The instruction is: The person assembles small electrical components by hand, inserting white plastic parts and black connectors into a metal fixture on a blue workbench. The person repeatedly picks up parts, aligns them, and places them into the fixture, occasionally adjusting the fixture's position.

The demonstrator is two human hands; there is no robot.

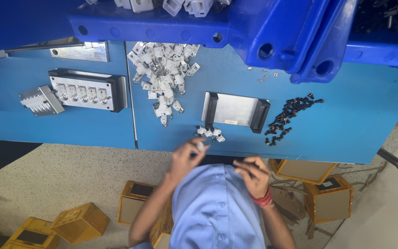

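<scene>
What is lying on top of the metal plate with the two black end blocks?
The metal plate is bare on top apart from a small pale label near its front edge. Small white parts lie in front of it, small black parts beside it. Its underside is hidden.

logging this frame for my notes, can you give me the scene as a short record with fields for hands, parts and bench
left hand: left hand pinches a small white part in its fingers
right hand: right hand with fingers curled together, a thin dark item at the fingertips; too small to tell what it is
white parts: heap of white parts on the blue bench, a few more by the near edge
dark parts: scatter of small black pieces
fixtures: metal plate with black ends; dark fixture with a row of slots
floor: yellow boxes
</scene>
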